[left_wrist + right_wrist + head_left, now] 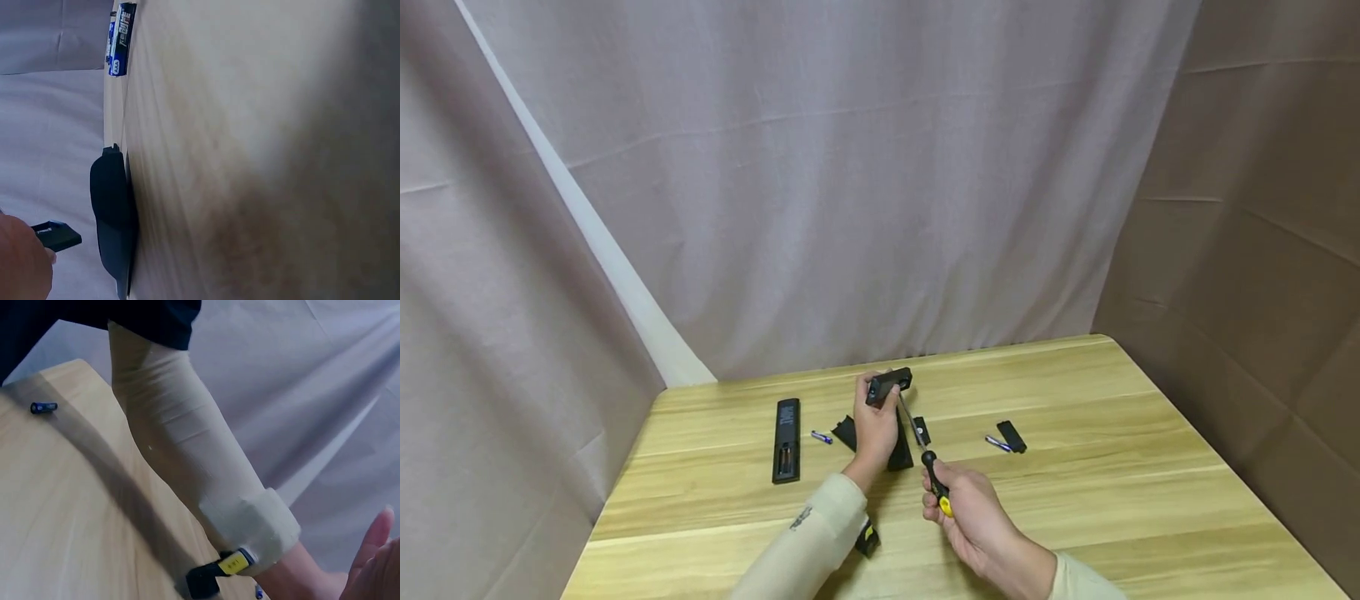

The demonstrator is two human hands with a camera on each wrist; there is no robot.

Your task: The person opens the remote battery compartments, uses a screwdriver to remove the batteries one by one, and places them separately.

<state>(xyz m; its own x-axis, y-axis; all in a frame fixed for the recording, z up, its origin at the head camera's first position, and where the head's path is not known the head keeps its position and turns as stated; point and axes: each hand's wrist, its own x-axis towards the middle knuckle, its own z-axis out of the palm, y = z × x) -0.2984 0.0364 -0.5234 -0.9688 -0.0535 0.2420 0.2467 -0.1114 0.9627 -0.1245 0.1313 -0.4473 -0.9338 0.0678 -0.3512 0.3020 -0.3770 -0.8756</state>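
My left hand (876,433) grips a small black box-shaped object (887,385) above the table; one end of it (57,236) shows past the fingers in the left wrist view. My right hand (972,508) holds a screwdriver (936,483) by its black and yellow handle. Its metal shaft slants up to the black object, near the left thumb; whether the tip touches is too small to tell. Below the left hand lie black plastic pieces (901,450), partly hidden by it; one appears as a curved shell (114,212) in the left wrist view.
A black remote control (786,442) with an uncovered battery compartment lies at the left, beside a blue battery (822,437). At the right are a blue battery (997,443) and a black cover (1012,437). A small black piece (922,430) lies behind the screwdriver shaft. Curtains surround the table.
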